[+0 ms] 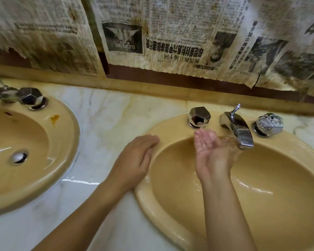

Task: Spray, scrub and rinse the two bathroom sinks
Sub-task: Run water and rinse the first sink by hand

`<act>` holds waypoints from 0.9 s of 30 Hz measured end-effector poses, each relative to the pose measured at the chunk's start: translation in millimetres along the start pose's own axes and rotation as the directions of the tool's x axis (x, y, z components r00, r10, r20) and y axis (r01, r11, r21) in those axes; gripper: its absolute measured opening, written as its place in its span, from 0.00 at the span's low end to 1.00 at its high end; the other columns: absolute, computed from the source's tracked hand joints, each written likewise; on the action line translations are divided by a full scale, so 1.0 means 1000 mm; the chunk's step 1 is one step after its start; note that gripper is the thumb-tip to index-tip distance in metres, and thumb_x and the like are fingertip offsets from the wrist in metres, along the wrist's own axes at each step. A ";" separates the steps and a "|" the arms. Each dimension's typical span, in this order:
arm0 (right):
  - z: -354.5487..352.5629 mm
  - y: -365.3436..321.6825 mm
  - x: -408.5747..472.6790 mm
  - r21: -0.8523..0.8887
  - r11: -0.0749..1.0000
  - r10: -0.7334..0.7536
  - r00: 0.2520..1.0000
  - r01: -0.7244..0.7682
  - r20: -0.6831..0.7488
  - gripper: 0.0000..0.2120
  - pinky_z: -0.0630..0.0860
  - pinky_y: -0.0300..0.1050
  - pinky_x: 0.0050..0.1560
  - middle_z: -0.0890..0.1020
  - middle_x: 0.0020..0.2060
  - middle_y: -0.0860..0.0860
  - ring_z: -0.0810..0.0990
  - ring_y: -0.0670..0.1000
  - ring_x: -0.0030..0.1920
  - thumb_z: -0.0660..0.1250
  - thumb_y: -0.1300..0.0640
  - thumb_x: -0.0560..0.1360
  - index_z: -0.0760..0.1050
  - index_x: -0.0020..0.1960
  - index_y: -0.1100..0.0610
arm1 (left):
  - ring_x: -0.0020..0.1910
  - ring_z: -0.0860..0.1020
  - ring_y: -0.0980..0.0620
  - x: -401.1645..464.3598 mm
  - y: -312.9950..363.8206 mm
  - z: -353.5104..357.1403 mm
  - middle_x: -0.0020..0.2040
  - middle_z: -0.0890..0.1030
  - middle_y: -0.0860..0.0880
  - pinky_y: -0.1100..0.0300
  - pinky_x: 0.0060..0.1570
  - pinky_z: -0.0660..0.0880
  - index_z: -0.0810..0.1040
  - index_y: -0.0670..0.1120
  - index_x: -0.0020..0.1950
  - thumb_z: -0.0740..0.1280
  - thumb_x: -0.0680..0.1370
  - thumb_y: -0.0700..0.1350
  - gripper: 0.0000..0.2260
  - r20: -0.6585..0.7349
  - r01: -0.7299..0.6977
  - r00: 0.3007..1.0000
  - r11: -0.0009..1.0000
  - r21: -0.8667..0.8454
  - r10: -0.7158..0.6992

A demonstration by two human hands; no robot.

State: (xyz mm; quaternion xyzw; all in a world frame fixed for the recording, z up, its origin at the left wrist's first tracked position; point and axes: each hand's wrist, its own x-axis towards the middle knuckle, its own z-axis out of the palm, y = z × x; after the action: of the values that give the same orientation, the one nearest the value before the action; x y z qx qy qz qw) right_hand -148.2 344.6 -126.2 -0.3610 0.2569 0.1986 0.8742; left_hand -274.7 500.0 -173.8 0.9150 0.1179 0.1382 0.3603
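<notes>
Head view cuts off a good deal: the left sink (34,142) loses its near and left side past the frame edge, its spout (0,95) shows only partly and blurred, and just one of its faceted chrome knobs (30,96) is in sight. The right sink (170,205) runs out at the bottom and right, and my right forearm covers where its drain would lie, so I cannot see it. Newspaper (170,33) pasted on the wall behind is too smeared for me to read. An orange smear (54,118) sits on the left sink's rim, and I cannot tell what it is. My left hand (134,160) lies palm down with fingers straight and together, resting flat on the left rim of the right sink, forearm crossing the marble counter (107,115). My right hand (209,154) is turned palm up and gently cupped inside the right basin, fingers relaxed and holding nothing solid, just beside the chrome faucet (237,131). Water (232,142) runs from the spout onto the edge of that palm; the stream itself is hard to make out against the tan basin. Two faceted knobs, left knob (198,117) and right knob (269,124), flank the faucet on the back rim.
</notes>
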 end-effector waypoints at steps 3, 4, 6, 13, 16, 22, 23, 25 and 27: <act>0.006 0.023 -0.021 -0.406 0.897 0.275 0.941 -0.177 0.197 0.11 0.80 0.47 0.57 0.84 0.49 0.62 0.85 0.57 0.49 0.58 0.62 0.82 0.76 0.57 0.68 | 0.77 0.62 0.57 0.032 0.000 0.011 0.75 0.71 0.52 0.60 0.77 0.56 0.71 0.45 0.75 0.53 0.81 0.47 0.23 0.034 0.037 0.999 0.998 -0.041 -0.036; 0.001 0.025 -0.024 -0.456 0.874 0.281 0.941 -0.170 0.188 0.12 0.81 0.47 0.56 0.85 0.49 0.63 0.85 0.58 0.49 0.57 0.62 0.82 0.76 0.57 0.68 | 0.78 0.59 0.58 0.038 -0.002 0.016 0.77 0.67 0.53 0.58 0.78 0.54 0.68 0.46 0.77 0.53 0.82 0.46 0.23 0.058 0.040 0.997 0.999 0.010 -0.041; -0.014 0.017 -0.024 -0.449 0.884 0.203 0.971 -0.128 0.123 0.12 0.81 0.48 0.56 0.84 0.51 0.64 0.85 0.59 0.51 0.57 0.62 0.82 0.76 0.57 0.68 | 0.80 0.55 0.56 0.035 -0.003 0.023 0.79 0.63 0.53 0.56 0.79 0.52 0.65 0.47 0.79 0.53 0.83 0.45 0.23 0.069 0.030 0.997 0.989 0.142 -0.040; -0.050 -0.047 0.005 0.085 0.988 -0.111 0.981 0.126 -0.156 0.13 0.81 0.47 0.55 0.84 0.39 0.56 0.85 0.55 0.45 0.52 0.65 0.80 0.72 0.42 0.60 | 0.80 0.50 0.60 -0.059 0.013 0.035 0.80 0.59 0.54 0.57 0.79 0.45 0.62 0.47 0.80 0.47 0.81 0.48 0.26 -0.042 0.108 0.994 0.985 0.135 -0.103; -0.035 -0.039 0.011 0.156 0.968 -0.176 0.976 0.195 -0.130 0.15 0.81 0.43 0.48 0.80 0.32 0.53 0.82 0.51 0.36 0.50 0.66 0.80 0.71 0.39 0.58 | 0.78 0.58 0.60 -0.081 0.027 0.033 0.76 0.68 0.53 0.62 0.77 0.52 0.69 0.45 0.77 0.51 0.82 0.46 0.23 -0.160 0.153 0.975 0.988 -0.017 -0.153; -0.015 0.020 -0.029 -0.557 0.800 0.414 0.877 -0.222 0.245 0.11 0.82 0.44 0.52 0.83 0.48 0.62 0.84 0.58 0.49 0.57 0.63 0.82 0.76 0.56 0.67 | 0.74 0.68 0.53 -0.029 0.026 0.030 0.72 0.73 0.50 0.61 0.74 0.62 0.71 0.43 0.74 0.55 0.81 0.43 0.21 -0.303 0.255 0.898 0.939 -0.231 -0.318; -0.021 0.019 -0.034 -0.615 0.756 0.456 0.854 -0.223 0.250 0.13 0.82 0.44 0.51 0.84 0.48 0.63 0.85 0.58 0.49 0.56 0.62 0.82 0.76 0.56 0.68 | 0.76 0.65 0.53 -0.021 0.024 0.033 0.75 0.70 0.49 0.59 0.75 0.60 0.70 0.44 0.75 0.54 0.81 0.44 0.22 -0.273 0.290 0.904 0.942 -0.171 -0.328; -0.036 0.005 -0.038 -0.645 0.736 0.442 0.868 -0.206 0.227 0.14 0.82 0.45 0.52 0.84 0.49 0.64 0.85 0.59 0.49 0.56 0.61 0.83 0.77 0.56 0.68 | 0.79 0.59 0.52 -0.020 0.021 0.041 0.79 0.65 0.50 0.56 0.77 0.57 0.68 0.45 0.77 0.52 0.82 0.46 0.23 -0.246 0.336 0.915 0.941 0.029 -0.319; -0.052 -0.018 -0.031 -0.605 0.775 0.345 0.924 -0.183 0.163 0.13 0.81 0.47 0.56 0.83 0.49 0.63 0.84 0.59 0.50 0.55 0.61 0.83 0.77 0.55 0.67 | 0.81 0.53 0.51 -0.034 0.026 0.048 0.80 0.60 0.50 0.53 0.79 0.52 0.65 0.45 0.78 0.50 0.81 0.48 0.25 -0.236 0.328 0.929 0.929 0.171 -0.285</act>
State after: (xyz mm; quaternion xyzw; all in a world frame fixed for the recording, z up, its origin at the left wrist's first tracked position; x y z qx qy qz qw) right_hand -178.4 289.8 -129.8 -0.5395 0.1137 0.4352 0.7118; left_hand -287.3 440.4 -195.0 0.8982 0.3107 0.1612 0.2659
